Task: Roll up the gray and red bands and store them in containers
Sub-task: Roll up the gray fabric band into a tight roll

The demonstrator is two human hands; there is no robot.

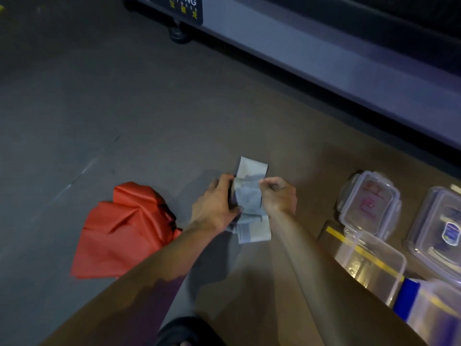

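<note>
Across the far right runs the long pale base of a machine (324, 53), resting on a dark round foot (179, 33) and carrying a dark label with lettering; it is the biggest thing above the gray floor (87, 108). Near and left on that floor lies the red band (124, 231), crumpled and spread loose, just left of the left forearm. At the right edge stand clear plastic containers: one with a lid marked in pink (369, 201), one with a blue badge on its lid (444, 231), and nearer, an open box (369, 265) crossed by a yellow stripe. A blue piece (409, 298) sits at the near right, against another clear box whose shape is unclear.

Between the red band and the containers, low over the floor, both hands work the gray band (249, 206). Its folded strip shows beyond the fingers and again below the wrists. The left hand (214, 206) grips its left edge, fingers curled round it. The right hand (279, 196) pinches its right edge with curled fingers. A dark shoe (179, 330) shows at the bottom.
</note>
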